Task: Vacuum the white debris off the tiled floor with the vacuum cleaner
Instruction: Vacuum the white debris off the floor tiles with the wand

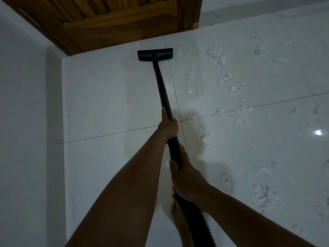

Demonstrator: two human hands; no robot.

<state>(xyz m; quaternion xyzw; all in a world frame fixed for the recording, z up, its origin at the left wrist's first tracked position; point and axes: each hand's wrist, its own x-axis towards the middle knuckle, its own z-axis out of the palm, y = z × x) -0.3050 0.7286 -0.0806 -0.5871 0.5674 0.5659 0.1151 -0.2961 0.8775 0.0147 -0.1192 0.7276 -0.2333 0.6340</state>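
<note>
left hand [168, 126]: wrapped round the black wand [161, 86] at the forward grip, fingers closed on it.
right hand [187, 179]: clasped round the same wand lower down, just above the ribbed hose [194, 216].
floor nozzle [154, 54]: flat on the tiled floor [110, 104], close to the wooden door [114, 20], just left of the nearest scraps.
white debris [218, 54]: scattered over the tiles right of the wand, from beside the nozzle down to the lower right edge.
done, as judged: tiles left of the wand, up to the wall [23, 104], free of visible scraps; likely already covered.
left to do, as judged: nearly the whole right half; probably an early to middle stage.
hidden: vacuum body out of frame; hose cut off at the bottom edge; underside of the nozzle unseen, so contact with the floor not checkable.
hard to make out: dim light, a bright glare spot [318, 132] and marbled tile veining, easily confused with faint scraps; bare foot [178, 216] partly behind hose and right hand.
</note>
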